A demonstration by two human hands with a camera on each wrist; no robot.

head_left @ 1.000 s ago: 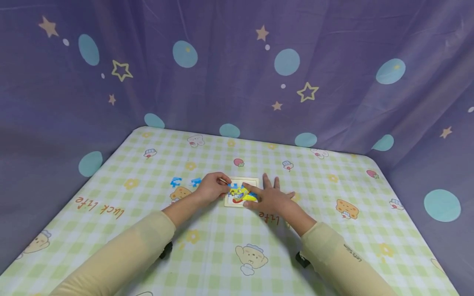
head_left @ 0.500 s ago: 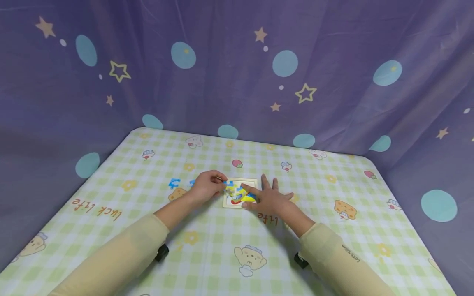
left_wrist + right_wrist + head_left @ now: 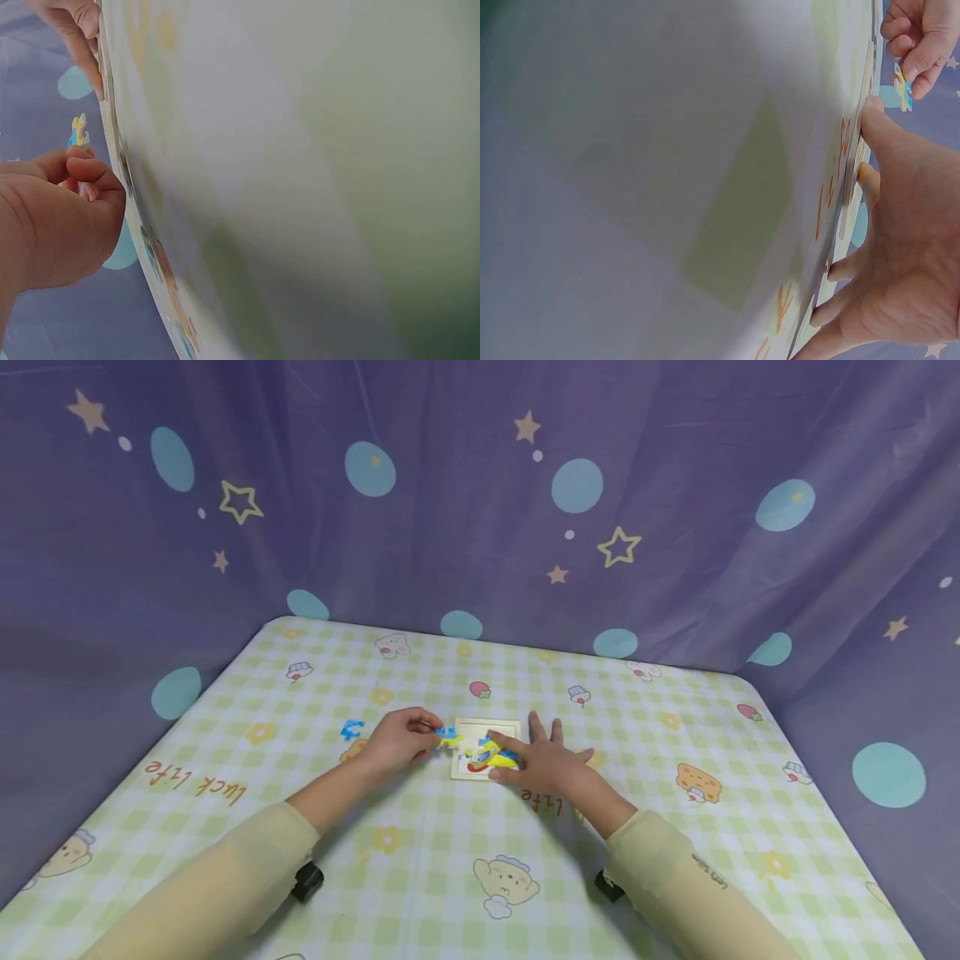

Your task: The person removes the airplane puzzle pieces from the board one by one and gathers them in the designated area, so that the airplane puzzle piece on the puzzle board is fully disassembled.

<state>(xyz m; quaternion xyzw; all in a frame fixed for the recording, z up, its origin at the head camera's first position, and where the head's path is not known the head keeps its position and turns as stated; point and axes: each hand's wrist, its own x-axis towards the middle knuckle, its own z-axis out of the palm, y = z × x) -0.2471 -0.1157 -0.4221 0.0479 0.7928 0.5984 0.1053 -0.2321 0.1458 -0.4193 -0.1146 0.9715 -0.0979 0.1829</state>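
My left hand point(image 3: 393, 743) pinches a blue and yellow jigsaw piece point(image 3: 449, 737) between thumb and fingertips, just off the left side of a pale puzzle tray point(image 3: 487, 723). In the left wrist view that piece point(image 3: 79, 131) is tilted up, clear of the table. Spread wide, my right hand point(image 3: 551, 764) rests at the tray's right side, its thumb and index finger on the tray and the joined puzzle pieces point(image 3: 483, 760). These are yellow, blue and red, and partly covered by the hand. The tray's upper part and left strip show bare.
A loose blue jigsaw piece point(image 3: 352, 729) lies on the table left of my left hand. The table wears a green checked cloth point(image 3: 420, 877) with cartoon prints. A purple curtain point(image 3: 465, 552) with stars and dots hangs behind it.
My left hand has lifted the blue and yellow jigsaw piece from the tray's upper left and drawn it leftward. It now covers a second loose blue piece. The right hand has stayed put.
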